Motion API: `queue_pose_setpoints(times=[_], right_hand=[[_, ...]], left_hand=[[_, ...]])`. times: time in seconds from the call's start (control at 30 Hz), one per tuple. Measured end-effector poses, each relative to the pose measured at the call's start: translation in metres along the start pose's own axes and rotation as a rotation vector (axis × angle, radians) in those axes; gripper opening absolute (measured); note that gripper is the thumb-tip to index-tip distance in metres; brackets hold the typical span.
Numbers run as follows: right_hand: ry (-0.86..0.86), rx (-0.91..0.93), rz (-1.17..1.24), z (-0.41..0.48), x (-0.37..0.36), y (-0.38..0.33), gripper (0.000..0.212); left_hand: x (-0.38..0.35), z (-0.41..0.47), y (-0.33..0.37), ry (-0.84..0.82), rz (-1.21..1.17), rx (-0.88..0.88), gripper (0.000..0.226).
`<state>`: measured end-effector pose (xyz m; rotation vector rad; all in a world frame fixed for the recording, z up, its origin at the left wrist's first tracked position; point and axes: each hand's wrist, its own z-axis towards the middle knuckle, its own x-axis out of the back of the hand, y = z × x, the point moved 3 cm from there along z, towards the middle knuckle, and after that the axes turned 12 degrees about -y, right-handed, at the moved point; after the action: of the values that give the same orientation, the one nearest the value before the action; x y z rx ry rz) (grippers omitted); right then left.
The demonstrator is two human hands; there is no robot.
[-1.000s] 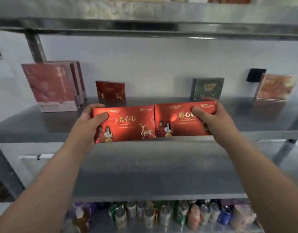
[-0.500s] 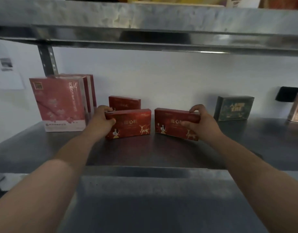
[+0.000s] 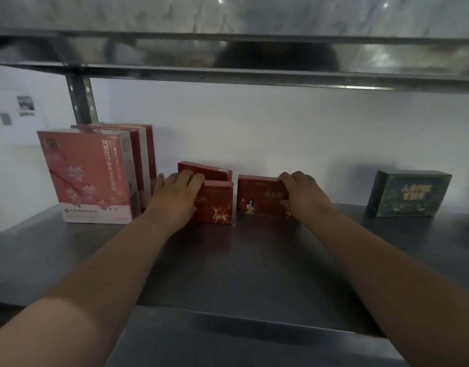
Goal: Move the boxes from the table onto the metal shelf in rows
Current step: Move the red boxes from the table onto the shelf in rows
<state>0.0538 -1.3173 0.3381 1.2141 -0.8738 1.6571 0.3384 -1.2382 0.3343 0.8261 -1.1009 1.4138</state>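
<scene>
Across the whole width, a grey metal shelf (image 3: 254,260), deck dull and scuffed toward the front edge. Above it, the underside and lip of an upper shelf (image 3: 228,54), met at the left by a perforated steel upright (image 3: 81,102). Behind, a white wall (image 3: 254,128) with small papers (image 3: 25,105) stuck at far left.

Two bare forearms reaching in from the bottom corners toward the back of the deck.

At the left end, a tall pink blossom-print box (image 3: 87,178), upright, with similar red-edged boxes (image 3: 144,154) packed upright right behind it. At far right, well apart from the rest, a dark green box (image 3: 408,193) standing alone, turned slightly.

In the middle, close to the wall, three smaller red boxes, all standing on the deck:
- rear red box (image 3: 204,170), nearest the wall, tilted, partly hidden
- deer-printed red box (image 3: 217,202), just in front of it
- figure-printed red box (image 3: 257,197), just beside the deer-printed one, a narrow gap between

Left hand (image 3: 175,197) gripping the deer-printed box, fingers curled over its top left edge, covering the left half of the front. Right hand (image 3: 299,192) gripping the figure-printed box at its right end, fingers hooked over the top, thumb on the front face
</scene>
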Motion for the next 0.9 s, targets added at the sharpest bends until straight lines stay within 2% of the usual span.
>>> queue_pose_setpoints(times=[0.3,0.43,0.57,0.63,0.7,0.77,0.83,0.9], right_hand=[[0.046,-0.043,-0.040,0.028,-0.018,0.007,0.054],[0.015,-0.082,-0.056,0.024,-0.026,0.006,0.065],[-0.008,-0.078,-0.085,0.006,-0.023,0.002,0.083],[0.012,-0.051,-0.048,-0.011,-0.015,-0.001,0.084],[-0.050,-0.049,-0.016,-0.034,-0.008,-0.006,0.080],[-0.219,-0.091,0.025,-0.062,-0.003,-0.014,0.069],[-0.390,-0.136,0.108,-0.095,-0.002,-0.023,0.052],[-0.452,-0.146,0.170,-0.131,-0.001,-0.030,0.046]], left_hand=[[-0.016,0.008,0.001,0.053,-0.002,0.047,0.066],[-0.017,0.006,0.004,0.056,-0.003,0.051,0.066],[-0.012,-0.004,0.001,0.066,-0.051,0.068,0.078],[-0.007,-0.015,0.002,0.097,-0.100,0.061,0.071],[-0.003,-0.028,0.010,0.022,-0.222,0.004,0.049],[-0.002,-0.044,0.027,-0.201,-0.323,-0.084,0.032],[-0.002,-0.063,0.047,-0.349,-0.370,-0.189,0.030],[0.001,-0.085,0.066,-0.377,-0.405,-0.264,0.038]])
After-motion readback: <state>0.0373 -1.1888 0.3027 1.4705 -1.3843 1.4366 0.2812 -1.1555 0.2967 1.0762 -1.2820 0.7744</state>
